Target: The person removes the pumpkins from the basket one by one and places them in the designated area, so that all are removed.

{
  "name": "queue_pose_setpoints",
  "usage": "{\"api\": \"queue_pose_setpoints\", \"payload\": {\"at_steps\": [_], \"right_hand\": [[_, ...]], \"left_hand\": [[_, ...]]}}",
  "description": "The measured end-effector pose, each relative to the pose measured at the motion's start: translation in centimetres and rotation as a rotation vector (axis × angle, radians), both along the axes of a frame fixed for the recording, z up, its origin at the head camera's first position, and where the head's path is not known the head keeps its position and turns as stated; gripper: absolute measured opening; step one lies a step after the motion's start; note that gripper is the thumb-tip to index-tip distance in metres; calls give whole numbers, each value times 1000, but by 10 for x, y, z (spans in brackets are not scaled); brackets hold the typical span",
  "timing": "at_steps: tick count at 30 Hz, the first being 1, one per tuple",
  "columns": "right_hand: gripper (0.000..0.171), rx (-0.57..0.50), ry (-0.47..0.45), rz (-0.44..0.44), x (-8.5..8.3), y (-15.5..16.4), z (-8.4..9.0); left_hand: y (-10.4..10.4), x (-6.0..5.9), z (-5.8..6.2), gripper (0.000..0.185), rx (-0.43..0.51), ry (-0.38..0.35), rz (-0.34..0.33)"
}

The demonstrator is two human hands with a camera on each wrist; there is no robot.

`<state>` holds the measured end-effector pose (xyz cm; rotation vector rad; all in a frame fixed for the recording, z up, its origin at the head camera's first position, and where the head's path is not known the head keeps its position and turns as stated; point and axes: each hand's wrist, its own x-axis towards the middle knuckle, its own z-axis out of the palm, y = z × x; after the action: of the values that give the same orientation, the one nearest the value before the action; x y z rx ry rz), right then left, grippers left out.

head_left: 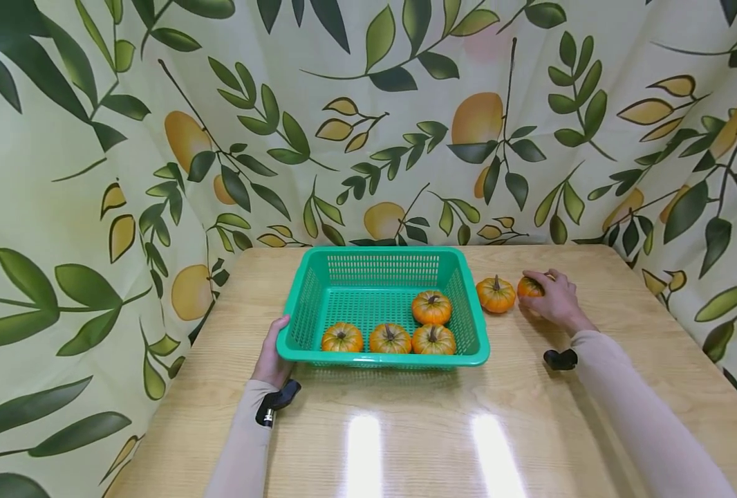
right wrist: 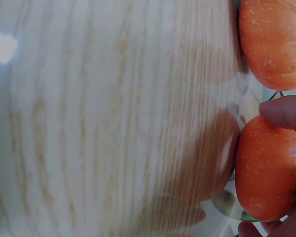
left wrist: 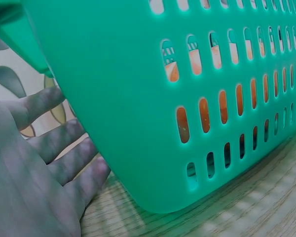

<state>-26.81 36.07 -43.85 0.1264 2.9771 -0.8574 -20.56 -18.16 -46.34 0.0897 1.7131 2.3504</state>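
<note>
A leaf-printed cloth (head_left: 319,187) hangs behind the desk (head_left: 418,443). On the desk, by the middle of its far edge, is one green basket (head_left: 384,359). Two arms come from the near side in pale sleeves (head_left: 238,443). The left hand (head_left: 273,354) is at the basket's left wall, close to the near corner, its fingers straight and slightly spread. The right hand (head_left: 554,299) reaches toward the desk's far right corner and pinches one pumpkin (head_left: 531,286) between thumb and fingers; I cannot tell if this pumpkin touches the desk.

There are six pumpkins in total. Four pumpkins (head_left: 431,308) are in the basket: three along the near wall, one behind the rightmost. One loose pumpkin (head_left: 496,295) is on the desk, between basket and right hand.

The left wrist view shows orange through the slotted wall (left wrist: 113,98); the right wrist view shows pale specks on the skin of the pumpkins outside.
</note>
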Motion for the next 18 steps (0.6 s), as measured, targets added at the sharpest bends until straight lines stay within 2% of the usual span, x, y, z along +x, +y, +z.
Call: {"api": "queue_pose_setpoints", "payload": {"at_steps": [5,10,13,18], "right_hand": [[66,-7,35,-4,2,-2,-1],[64,10,53,17,6,-2,2],[66,1,56,18,8,-1,4],[68,-26,54,23,8,1,9]], "left_hand": [[0,2,-2,60,-17,-2,-2],[-1,3,-5,60,10,5,-3],[-1,2,-5,61,36,9,-6],[-2,-1,-4,61,24,4,18]]}}
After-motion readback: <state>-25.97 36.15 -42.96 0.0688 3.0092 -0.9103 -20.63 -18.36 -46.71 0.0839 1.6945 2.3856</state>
